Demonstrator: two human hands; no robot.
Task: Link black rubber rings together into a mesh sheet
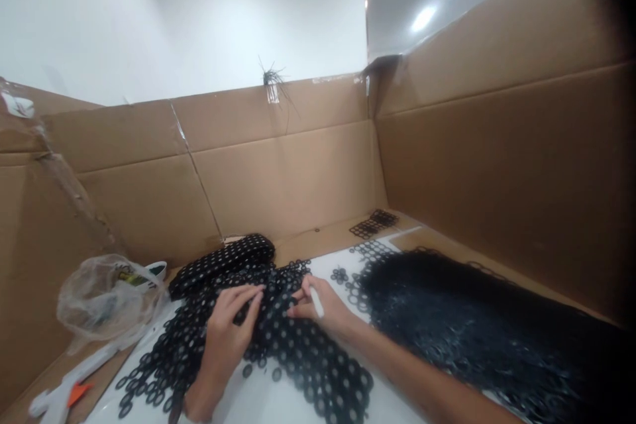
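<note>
A sheet of black rings joined into a mesh (313, 351) lies over the white board in front of me. My left hand (228, 328) is closed in a pinch at the upper part of this mesh, thumb and forefinger close together on its edge. To its right, my right hand (318, 301) holds a slim white pen-like stick (317, 301) between its fingers, pointing down toward the wrist. Its thumb and fingertip nearly meet at the mesh; anything tiny between them is too blurred to make out. Behind the hands rests a folded roll of the same mesh (226, 262).
A large heap of loose black rings (467, 324) covers the right side. At left are a clear plastic bag (102, 301) and a white tool with an orange part (74, 394). A small mesh piece (372, 223) lies at the back. Cardboard walls (283, 165) enclose the workspace.
</note>
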